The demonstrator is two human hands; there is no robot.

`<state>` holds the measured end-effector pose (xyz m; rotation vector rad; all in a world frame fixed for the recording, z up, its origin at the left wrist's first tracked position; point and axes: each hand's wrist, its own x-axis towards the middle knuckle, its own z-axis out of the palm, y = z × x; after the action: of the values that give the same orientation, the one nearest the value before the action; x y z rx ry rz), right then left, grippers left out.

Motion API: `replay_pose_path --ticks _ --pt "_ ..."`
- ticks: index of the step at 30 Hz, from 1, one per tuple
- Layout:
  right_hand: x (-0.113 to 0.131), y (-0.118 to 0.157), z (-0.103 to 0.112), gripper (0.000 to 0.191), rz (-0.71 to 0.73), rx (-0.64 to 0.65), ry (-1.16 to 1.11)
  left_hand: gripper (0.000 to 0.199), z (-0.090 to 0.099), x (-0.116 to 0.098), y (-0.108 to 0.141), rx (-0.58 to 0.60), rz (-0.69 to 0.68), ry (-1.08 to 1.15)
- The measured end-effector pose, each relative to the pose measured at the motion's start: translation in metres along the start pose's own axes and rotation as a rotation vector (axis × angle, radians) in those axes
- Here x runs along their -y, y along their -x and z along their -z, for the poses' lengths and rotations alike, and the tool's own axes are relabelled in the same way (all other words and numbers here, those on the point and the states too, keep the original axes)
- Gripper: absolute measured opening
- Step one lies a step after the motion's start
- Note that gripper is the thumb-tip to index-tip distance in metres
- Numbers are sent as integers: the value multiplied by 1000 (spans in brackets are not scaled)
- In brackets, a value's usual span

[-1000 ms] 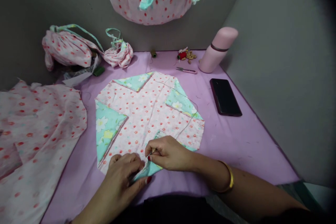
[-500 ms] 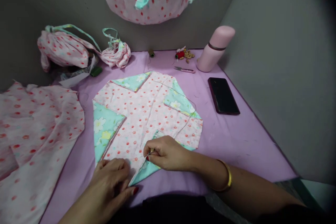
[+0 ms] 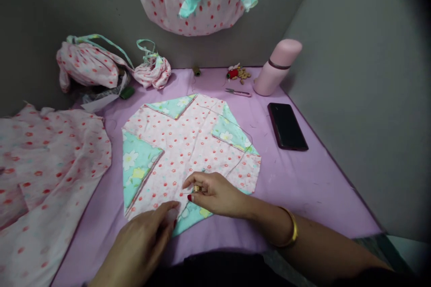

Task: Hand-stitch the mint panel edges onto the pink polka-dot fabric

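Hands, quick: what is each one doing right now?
Left hand: open, fingers flat on the patchwork cloth.
Right hand: closed in a pinch at the cloth's near edge; what it pinches cannot be told.

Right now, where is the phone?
In the head view the phone lies on the right side of the purple table, just below the pink bottle.

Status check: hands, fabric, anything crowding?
Left hand flat on the patchwork fabric near edge. Right hand pinching at the seam, needle not discernible. Phone and snips lie apart.
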<state>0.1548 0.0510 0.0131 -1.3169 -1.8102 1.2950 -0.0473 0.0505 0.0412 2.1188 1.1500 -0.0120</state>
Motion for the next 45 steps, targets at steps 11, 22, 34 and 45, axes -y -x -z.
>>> replay_pose_path --ticks 11,22,34,45 --pt "0 -1 0 16 -12 -21 -78 24 13 -2 5 106 -3 -125" --pt "-6 1 15 19 15 -207 -143 28 -12 -5 -2 -132 -16 -37" --pt "1 49 1 12 276 23 609 34 -26 27 6 -266 -280 -422" --pt "-11 49 -4 26 455 -126 807 20 -16 3 40 75 106 687"
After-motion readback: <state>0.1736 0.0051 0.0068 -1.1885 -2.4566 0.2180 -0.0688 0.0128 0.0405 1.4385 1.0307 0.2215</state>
